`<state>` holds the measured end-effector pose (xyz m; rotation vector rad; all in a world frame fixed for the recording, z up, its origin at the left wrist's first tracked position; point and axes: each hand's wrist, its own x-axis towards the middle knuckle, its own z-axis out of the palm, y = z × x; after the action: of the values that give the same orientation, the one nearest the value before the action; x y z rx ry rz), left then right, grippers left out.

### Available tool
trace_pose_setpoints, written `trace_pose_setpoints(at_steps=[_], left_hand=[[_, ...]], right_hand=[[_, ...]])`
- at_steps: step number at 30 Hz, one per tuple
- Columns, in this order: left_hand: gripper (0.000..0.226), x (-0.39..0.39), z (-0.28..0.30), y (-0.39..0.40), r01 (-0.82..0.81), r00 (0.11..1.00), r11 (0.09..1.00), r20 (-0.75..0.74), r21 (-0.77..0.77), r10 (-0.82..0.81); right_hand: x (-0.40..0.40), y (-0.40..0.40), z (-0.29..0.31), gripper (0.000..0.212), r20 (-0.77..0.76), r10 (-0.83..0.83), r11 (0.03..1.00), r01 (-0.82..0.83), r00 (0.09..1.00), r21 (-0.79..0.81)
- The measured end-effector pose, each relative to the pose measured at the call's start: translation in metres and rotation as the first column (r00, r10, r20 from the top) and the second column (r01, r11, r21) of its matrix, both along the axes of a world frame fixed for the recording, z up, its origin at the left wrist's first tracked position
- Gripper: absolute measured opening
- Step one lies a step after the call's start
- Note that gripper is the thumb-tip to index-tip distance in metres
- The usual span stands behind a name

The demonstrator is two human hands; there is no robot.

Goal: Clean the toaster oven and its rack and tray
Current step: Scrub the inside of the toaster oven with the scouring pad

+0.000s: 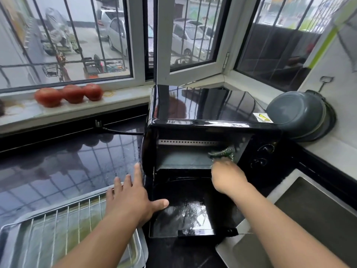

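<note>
Black countertop (58, 161): one toaster oven (202, 117), one rack (63, 225), one tray (11, 235); left hand (129, 198) flat, right hand (228, 176) gripping one green cloth (222, 152).

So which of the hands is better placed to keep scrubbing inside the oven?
Right hand: it holds the green cloth inside the toaster oven cavity. Left hand lies flat against the oven's outer left side, likely bracing it.

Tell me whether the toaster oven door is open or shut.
Open. The door lies folded down flat in front of the toaster oven, baring its inside.
</note>
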<state>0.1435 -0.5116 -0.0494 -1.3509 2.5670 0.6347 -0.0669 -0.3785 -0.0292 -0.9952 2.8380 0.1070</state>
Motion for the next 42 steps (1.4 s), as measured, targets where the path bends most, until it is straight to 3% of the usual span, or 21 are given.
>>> trace_pose_setpoints(at_steps=[4, 9, 14, 19, 21, 24, 28, 31, 38, 42], left_hand=[[0.133, -0.001, 0.000, 0.001, 0.013, 1.000, 1.000, -0.007, -0.026, -0.013], [0.134, 0.001, -0.001, -0.001, 0.023, 1.000, 1.000, -0.006, -0.015, -0.023], [0.132, 0.001, -0.001, 0.003, 0.009, 1.000, 1.000, -0.011, -0.003, -0.009], [0.131, 0.001, 0.002, 0.002, 0.016, 1.000, 1.000, 0.018, 0.007, -0.016], [0.132, 0.001, 0.002, 0.000, 0.010, 1.000, 1.000, 0.027, 0.021, -0.011], [0.130, -0.002, 0.002, -0.001, 0.017, 0.999, 1.000, 0.042, 0.024, -0.018], [0.128, 0.000, 0.002, -0.001, -0.002, 0.999, 1.000, 0.050, 0.023, 0.001], [0.127, -0.001, 0.000, -0.002, -0.002, 0.999, 1.000, 0.045, 0.005, 0.002], [0.130, -0.003, -0.005, -0.005, -0.001, 0.999, 1.000, 0.032, -0.010, 0.001], [0.131, -0.005, -0.003, -0.005, 0.012, 0.999, 1.000, 0.049, -0.012, -0.012]], right_hand=[[-0.013, -0.034, 0.012, 0.038, 0.067, -0.066, 0.998, 0.066, 0.996, 0.010], [0.016, 0.016, -0.011, 0.034, -0.023, 0.090, 0.996, -0.090, 0.996, 0.001], [-0.024, -0.024, -0.001, 0.040, 0.057, -0.062, 0.997, 0.065, 0.996, -0.049], [0.012, 0.015, -0.004, 0.048, 0.038, 0.106, 0.992, -0.103, 0.994, -0.070], [-0.001, 0.009, -0.002, 0.062, 0.078, 0.078, 0.990, -0.068, 0.994, -0.122], [-0.017, -0.032, 0.002, 0.057, 0.124, -0.027, 0.993, 0.041, 0.992, -0.113], [0.046, -0.066, -0.009, 0.042, 0.090, 0.189, 0.967, -0.170, 0.978, -0.191], [0.075, -0.060, -0.017, 0.049, 0.034, 0.357, 0.908, -0.338, 0.933, -0.248], [0.064, -0.102, 0.003, 0.035, 0.109, 0.282, 0.955, -0.267, 0.953, -0.129], [0.074, -0.081, 0.000, 0.040, 0.091, 0.363, 0.917, -0.338, 0.927, -0.214]])
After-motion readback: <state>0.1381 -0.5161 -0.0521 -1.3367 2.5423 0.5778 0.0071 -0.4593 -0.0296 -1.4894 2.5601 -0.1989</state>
